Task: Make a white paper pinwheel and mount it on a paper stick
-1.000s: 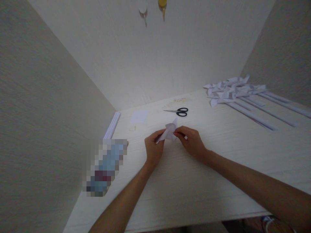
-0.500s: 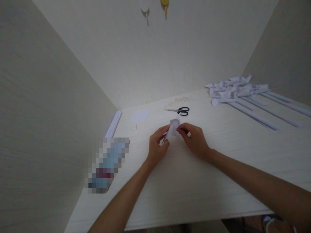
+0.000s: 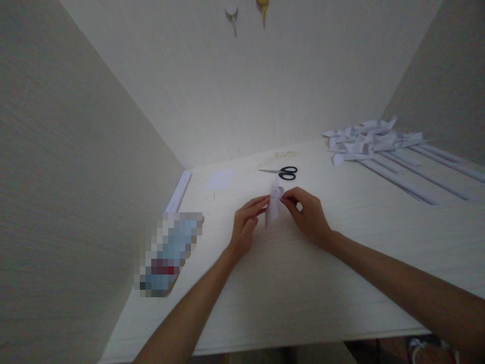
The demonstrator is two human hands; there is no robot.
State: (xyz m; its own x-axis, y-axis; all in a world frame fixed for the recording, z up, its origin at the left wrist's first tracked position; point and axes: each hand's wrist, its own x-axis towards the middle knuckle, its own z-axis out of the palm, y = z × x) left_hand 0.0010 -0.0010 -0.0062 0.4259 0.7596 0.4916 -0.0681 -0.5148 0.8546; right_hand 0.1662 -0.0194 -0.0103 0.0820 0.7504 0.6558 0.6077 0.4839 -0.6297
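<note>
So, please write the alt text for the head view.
A person's left hand touches and right hand pinches a folded white paper piece above a pale table. Black-handled scissors lie beyond it; paper shapes on sticks lie to the right, white rolls and a pixelated object to the left.

Folded white paper [image 3: 272, 212], curling on top
Held upright, its lower flap is pointing toward the front edge of the surface [image 3: 288, 293].
</note>
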